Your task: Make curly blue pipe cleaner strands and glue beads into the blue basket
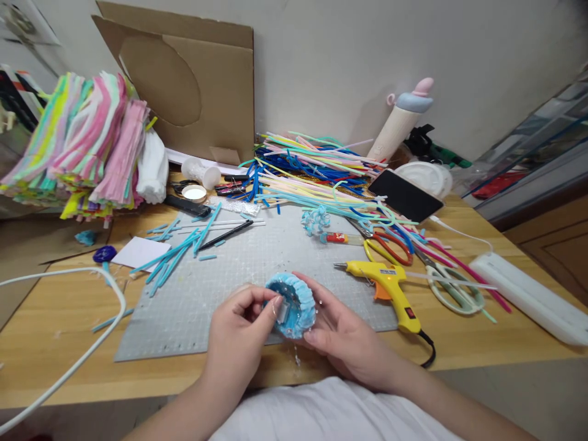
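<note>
Between my hands is a light-blue fluffy cup-shaped craft piece [301, 304], tilted so its hollow inside faces me. My right hand [337, 327] is wrapped around its right side, thumb at the lower rim. At the left rim, my left hand [245, 318] pinches with thumb and forefinger; a small pale, clear-looking piece [282, 311] shows by the thumb, inside the hollow. Whether the fingers grip that piece or the rim, I cannot tell. A thin beaded strand [296, 355] hangs below the craft piece. Right of my hands lies a yellow hot glue gun [383, 283].
A grey cutting mat [184, 318] lies under the work, with cut blue pipe cleaners [172, 260] at left. Scissors [452, 285], a phone [407, 195] and a white power strip [533, 297] are at right. Pipe-cleaner bundles [92, 141] and cardboard [220, 86] stand behind. A white cable [117, 294] loops at left.
</note>
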Tool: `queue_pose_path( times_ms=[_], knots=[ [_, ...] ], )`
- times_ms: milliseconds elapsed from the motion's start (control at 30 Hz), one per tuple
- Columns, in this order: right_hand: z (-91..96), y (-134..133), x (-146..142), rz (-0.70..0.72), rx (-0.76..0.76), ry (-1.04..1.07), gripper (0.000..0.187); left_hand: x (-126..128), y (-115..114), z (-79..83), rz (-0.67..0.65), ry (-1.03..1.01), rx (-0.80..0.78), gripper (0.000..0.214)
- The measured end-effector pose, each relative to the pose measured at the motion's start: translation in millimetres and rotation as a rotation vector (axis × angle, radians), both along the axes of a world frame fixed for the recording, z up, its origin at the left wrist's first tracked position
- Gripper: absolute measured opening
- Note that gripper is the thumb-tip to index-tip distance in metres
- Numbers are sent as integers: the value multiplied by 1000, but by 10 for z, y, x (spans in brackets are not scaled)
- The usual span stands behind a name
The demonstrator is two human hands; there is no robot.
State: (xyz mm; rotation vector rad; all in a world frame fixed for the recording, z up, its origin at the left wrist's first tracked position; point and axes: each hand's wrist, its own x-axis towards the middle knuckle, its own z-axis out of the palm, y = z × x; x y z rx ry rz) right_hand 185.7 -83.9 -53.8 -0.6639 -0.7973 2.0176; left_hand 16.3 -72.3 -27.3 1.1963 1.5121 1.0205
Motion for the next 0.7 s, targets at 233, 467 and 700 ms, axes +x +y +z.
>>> queue_pose_path(
  times_ms=[233, 467, 700],
  knots=[
    [7, -3, 1, 0, 29, -10, 63, -6, 13, -30, -35, 137, 101, 14],
    [-16, -8, 1, -2, 25, -3, 64, -7, 14, 7, 8, 45, -36, 21],
    [-5, -1, -21, 10, -45, 63, 62, -42, 12, -37, 27, -41, -81, 26]
  ],
)
